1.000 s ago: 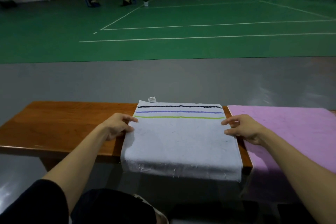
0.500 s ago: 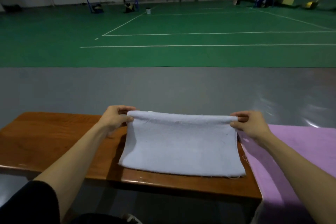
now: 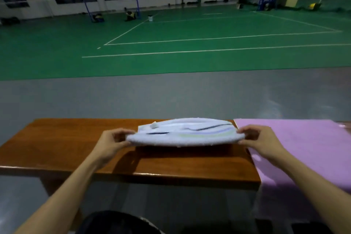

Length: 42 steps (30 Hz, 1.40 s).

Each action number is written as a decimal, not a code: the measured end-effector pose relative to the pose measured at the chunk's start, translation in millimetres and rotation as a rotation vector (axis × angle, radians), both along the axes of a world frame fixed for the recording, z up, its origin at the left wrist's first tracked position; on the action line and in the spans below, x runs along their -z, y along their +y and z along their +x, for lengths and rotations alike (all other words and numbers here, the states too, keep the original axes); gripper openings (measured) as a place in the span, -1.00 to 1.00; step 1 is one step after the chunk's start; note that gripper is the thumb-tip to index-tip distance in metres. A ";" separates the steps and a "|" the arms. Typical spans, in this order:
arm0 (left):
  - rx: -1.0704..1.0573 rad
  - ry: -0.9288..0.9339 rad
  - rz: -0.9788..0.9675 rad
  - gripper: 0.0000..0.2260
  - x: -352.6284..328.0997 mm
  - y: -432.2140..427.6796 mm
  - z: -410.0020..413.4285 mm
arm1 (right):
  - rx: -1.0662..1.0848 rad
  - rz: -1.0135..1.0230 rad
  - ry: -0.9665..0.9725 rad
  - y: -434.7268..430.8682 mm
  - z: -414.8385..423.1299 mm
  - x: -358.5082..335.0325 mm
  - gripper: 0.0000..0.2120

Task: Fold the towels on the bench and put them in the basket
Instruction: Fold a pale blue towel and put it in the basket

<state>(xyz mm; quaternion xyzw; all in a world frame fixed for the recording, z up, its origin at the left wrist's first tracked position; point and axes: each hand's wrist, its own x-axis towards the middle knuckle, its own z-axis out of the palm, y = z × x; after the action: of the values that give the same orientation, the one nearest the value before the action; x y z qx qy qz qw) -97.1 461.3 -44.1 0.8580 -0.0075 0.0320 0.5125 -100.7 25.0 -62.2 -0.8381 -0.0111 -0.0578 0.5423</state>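
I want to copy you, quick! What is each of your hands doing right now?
Left hand: closed, pinching the left end of the folded white striped towel.
Right hand: closed, pinching its right end.

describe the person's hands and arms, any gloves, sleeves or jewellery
The left hand and right hand are bare: no gloves, rings or watch visible. The left forearm and right forearm are uncovered to the frame edge, no sleeve in view.

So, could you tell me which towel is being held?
The white striped towel, gripped by left hand and right hand; the pink towel lies flat on the bench.
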 end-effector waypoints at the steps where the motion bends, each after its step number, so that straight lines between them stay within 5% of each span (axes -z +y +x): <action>1: 0.024 0.075 0.018 -0.70 11.6 2.7 -12.2 | -0.019 -0.010 0.065 0.3 -12.7 12.5 -0.64; 4: 0.104 0.237 0.058 -0.67 27.8 10.8 -32.3 | -0.064 0.089 0.266 0.9 -34.1 24.4 -0.55; 9: 0.023 0.403 -0.005 -0.71 20.1 6.9 -25.1 | 0.065 0.186 0.481 5.3 -23.5 14.9 -0.78; 16: -0.158 0.527 -0.177 -0.70 13.7 -9.8 15.4 | 0.188 0.065 0.455 24.9 11.5 7.6 -0.56; 21: -0.112 0.600 -0.199 -0.73 8.4 -17.0 34.7 | 0.119 0.140 0.652 18.8 22.8 5.2 -0.59; 24: -0.022 0.552 -0.021 -0.61 12.1 -18.2 47.6 | 0.104 0.207 0.548 14.5 29.6 9.4 -0.58; 28: -0.005 0.384 0.205 -0.79 17.2 -18.2 60.9 | 0.129 0.197 0.500 19.5 36.9 13.7 -0.72; 37: -0.009 0.324 0.187 -0.77 23.8 -19.6 61.9 | 0.034 0.022 0.478 17.7 53.1 16.7 -0.83; 42: -0.077 0.219 0.058 -0.76 27.2 -16.4 59.4 | 0.147 0.051 0.277 16.2 55.3 21.5 -0.78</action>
<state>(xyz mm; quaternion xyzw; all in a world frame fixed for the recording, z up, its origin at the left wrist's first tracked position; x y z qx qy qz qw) -37.7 444.9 -71.3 0.8705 0.0806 -0.0427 0.4836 -45.4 41.1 -83.7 -0.8227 0.1266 0.0185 0.5538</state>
